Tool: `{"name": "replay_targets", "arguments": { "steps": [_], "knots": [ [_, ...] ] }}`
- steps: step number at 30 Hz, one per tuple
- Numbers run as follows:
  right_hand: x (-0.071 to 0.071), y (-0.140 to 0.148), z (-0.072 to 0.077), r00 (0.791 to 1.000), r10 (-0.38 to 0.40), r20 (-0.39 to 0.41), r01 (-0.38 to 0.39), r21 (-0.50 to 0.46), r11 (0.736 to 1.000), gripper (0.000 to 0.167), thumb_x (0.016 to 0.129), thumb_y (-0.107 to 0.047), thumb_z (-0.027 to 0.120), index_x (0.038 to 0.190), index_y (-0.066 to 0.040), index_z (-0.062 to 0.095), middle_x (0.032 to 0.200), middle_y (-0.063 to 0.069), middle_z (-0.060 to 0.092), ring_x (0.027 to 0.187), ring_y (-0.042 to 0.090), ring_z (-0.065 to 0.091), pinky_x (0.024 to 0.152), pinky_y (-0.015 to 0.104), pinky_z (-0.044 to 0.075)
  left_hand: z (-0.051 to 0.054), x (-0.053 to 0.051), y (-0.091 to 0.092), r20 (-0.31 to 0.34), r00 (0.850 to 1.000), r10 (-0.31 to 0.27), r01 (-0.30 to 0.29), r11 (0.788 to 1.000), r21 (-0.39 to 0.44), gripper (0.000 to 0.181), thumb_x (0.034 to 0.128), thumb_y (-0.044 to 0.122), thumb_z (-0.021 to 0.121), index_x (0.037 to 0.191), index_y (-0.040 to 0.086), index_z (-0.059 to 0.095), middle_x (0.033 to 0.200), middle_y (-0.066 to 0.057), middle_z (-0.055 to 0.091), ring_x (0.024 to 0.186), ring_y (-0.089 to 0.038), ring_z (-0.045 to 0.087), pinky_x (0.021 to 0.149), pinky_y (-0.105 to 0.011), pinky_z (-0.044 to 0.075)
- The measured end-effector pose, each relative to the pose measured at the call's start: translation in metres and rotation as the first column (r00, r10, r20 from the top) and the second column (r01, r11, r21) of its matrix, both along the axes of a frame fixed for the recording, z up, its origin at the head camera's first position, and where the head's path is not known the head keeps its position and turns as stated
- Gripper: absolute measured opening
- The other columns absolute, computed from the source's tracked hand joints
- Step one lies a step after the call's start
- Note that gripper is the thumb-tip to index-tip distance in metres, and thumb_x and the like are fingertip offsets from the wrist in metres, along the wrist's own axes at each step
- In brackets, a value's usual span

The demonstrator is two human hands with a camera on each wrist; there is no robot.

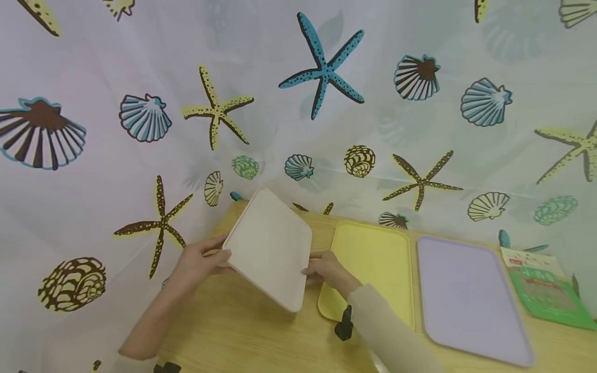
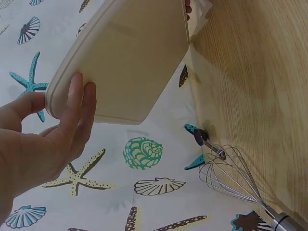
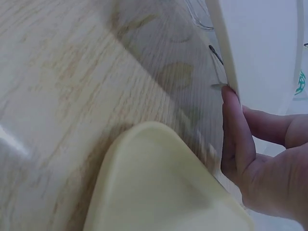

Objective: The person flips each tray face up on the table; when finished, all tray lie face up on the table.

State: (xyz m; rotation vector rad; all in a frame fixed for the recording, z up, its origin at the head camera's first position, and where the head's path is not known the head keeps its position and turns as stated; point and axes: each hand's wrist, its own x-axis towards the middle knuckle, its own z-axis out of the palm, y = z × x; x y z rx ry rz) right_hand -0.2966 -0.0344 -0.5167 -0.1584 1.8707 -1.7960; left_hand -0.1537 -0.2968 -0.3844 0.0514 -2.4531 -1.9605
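A white rectangular tray (image 1: 270, 243) is held tilted above the wooden table, its lower corner toward me. My left hand (image 1: 198, 264) pinches its left edge, with the thumb on one face and fingers on the other; the left wrist view shows this grip (image 2: 62, 115) from the tray's underside. On the opposite edge, my right hand (image 1: 328, 269) grips the tray between thumb and fingers. The yellow tray (image 1: 373, 264) lies flat just right of and partly beneath that hand. In the right wrist view, the yellow tray's corner (image 3: 159, 187) appears below the hand.
A lavender tray (image 1: 471, 295) lies right of the yellow one, with a green-and-white packet (image 1: 543, 290) beyond it. In the left wrist view, a wire whisk (image 2: 236, 173) and a small dark-ended utensil (image 2: 207, 139) lie by the patterned curtain (image 1: 261, 103) behind the table.
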Motion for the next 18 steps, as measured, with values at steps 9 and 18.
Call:
{"name": "replay_targets", "arguments": {
  "steps": [9,18],
  "knots": [
    [0.005,0.018,0.012,0.999,-0.034,0.029,0.034,-0.015,0.999,0.057,0.081,0.013,0.066,0.134,0.012,0.046,0.108,0.027,0.066,0.083,0.032,0.071,0.069,0.037,0.059,-0.003,-0.021,-0.009,0.091,0.993,-0.074,0.068,0.995,0.07,0.056,0.1007,0.025,0.052,0.146,-0.004,0.035,0.14,-0.028,0.043,0.098,-0.021,0.065,0.081,-0.041,0.057],
    [0.009,0.032,0.02,0.999,-0.042,0.026,0.042,-0.008,0.999,0.055,0.083,0.011,0.066,0.136,0.008,0.047,0.106,0.024,0.068,0.083,0.029,0.071,0.069,0.037,0.06,-0.006,-0.042,-0.013,0.138,0.985,-0.106,0.106,0.994,0.01,0.061,0.0995,0.034,0.053,0.146,-0.002,0.036,0.128,-0.026,0.053,0.091,-0.023,0.067,0.072,-0.045,0.059]
  ]
}}
